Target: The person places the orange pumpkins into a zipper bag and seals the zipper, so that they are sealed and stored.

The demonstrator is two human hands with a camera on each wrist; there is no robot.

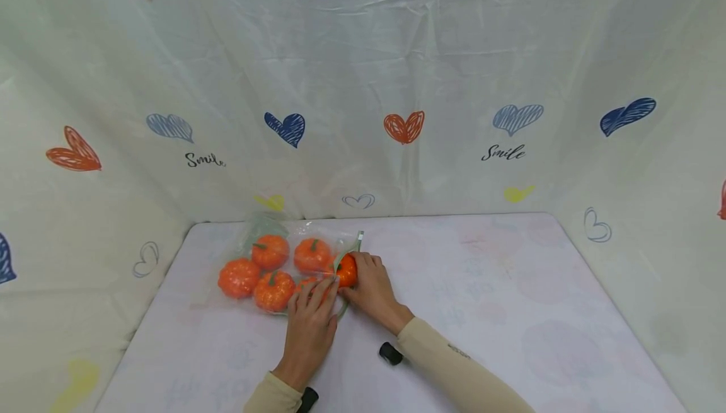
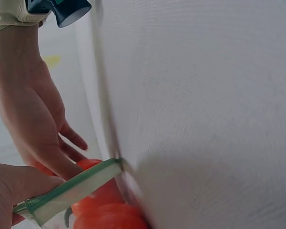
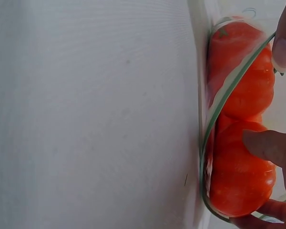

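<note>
Clear zip bag [image 1: 266, 243] lies flat on the desk [image 1: 482, 287], left of centre, mouth facing right. 4 orange toy pumpkins [image 1: 270, 251] sit fully inside it; a 5th [image 1: 306, 284] shows partly under the left fingers.

Right hand [image 1: 371, 290]: fingers curled round 1 more pumpkin [image 1: 347, 270], holding it right at the bag's mouth, half in. Right wrist view shows the thumb pressed on that pumpkin [image 3: 240, 176] and a fingertip [image 3: 283, 50] touching the green zip strip [image 3: 229, 90], which arcs over the orange bodies.

Left hand [image 1: 309, 325]: palm down, fingers fairly straight, resting on the bag's near edge beside the mouth. Left wrist view shows the green-edged zip strip [image 2: 71, 188] pinched at the hand [image 2: 9, 191] and lifted off the desk, so the mouth stands open, with orange pumpkin [image 2: 102, 210] below it and the right hand [image 2: 35, 119] just behind.

The 2 hands touch or nearly touch at the mouth; exact contact cannot be told.

Sleeves are beige. A small black object [image 1: 390, 353] lies on the desk just beside the right forearm. Cloth printed with hearts [image 1: 404, 127] and "Smile" backs the desk on 3 sides.
</note>
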